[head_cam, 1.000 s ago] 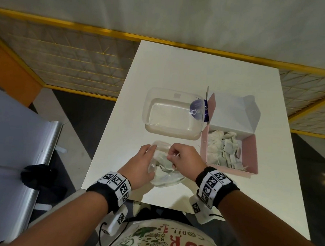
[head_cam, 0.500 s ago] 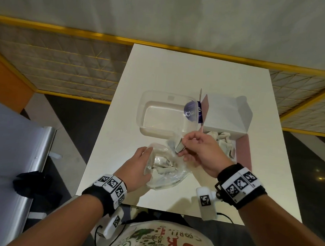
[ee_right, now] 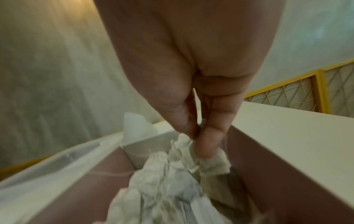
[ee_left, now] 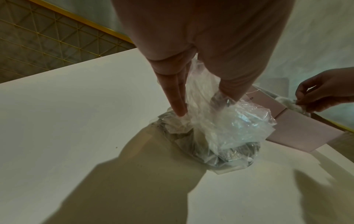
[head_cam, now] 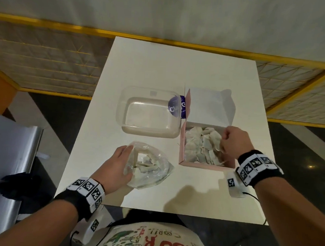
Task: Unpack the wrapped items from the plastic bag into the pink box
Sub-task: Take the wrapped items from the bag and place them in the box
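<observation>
Risk: wrapped item may snag or stick to R hand on release and get dragged out of pink box. It's pinched in R fingers, low over the box pile. L hand pinches plastic bag mouth on bench, more items inside.

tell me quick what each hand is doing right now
Left hand: holds the plastic bag by its mouth.
Right hand: pinches a wrapped item over the pink box.
</observation>
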A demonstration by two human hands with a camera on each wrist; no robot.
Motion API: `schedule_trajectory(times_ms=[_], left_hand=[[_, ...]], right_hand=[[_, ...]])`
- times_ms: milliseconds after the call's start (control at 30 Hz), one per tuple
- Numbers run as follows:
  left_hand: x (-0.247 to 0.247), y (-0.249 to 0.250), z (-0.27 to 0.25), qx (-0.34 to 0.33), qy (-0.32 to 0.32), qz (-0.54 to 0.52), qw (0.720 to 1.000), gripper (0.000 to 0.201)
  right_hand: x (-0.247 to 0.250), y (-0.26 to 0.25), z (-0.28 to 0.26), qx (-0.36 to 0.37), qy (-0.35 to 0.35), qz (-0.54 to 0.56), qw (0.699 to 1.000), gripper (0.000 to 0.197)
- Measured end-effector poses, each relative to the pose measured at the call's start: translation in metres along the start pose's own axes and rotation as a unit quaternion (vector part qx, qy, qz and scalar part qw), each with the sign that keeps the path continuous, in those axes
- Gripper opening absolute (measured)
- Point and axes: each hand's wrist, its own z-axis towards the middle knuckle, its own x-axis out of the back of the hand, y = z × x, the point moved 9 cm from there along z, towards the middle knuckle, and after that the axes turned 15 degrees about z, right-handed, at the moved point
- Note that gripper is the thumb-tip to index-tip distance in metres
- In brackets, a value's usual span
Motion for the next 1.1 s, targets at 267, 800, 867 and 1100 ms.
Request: schedule_trajectory(times_ms=[267,800,867,1100], left_hand=[[-0.001,0.006,0.003,0.012,0.006,0.008,1.0,0.082],[-0.005,0.017,-0.005,0.036,0.031,-0.015,0.999,0.081],[-0.004,0.017,-0.006,0.039,0.035,-0.015,0.999,0.081],[-0.004,0.019,-0.01,0.048,0.048,-0.024,0.997,0.078]], right_hand=[[-0.04,-0.004,0.011,0.035,-0.048,-0.082,0.995,0.021],[-0.105,-0.064,-0.008,0.146,-0.209,-0.245,0.935,0.008],[-0.103,-0.059,-0.006,0.165,-0.197,-0.305,0.917,0.021],[-0.083,-0.072,0.006,0.165,-0.095,-0.12,0.974,0.028]])
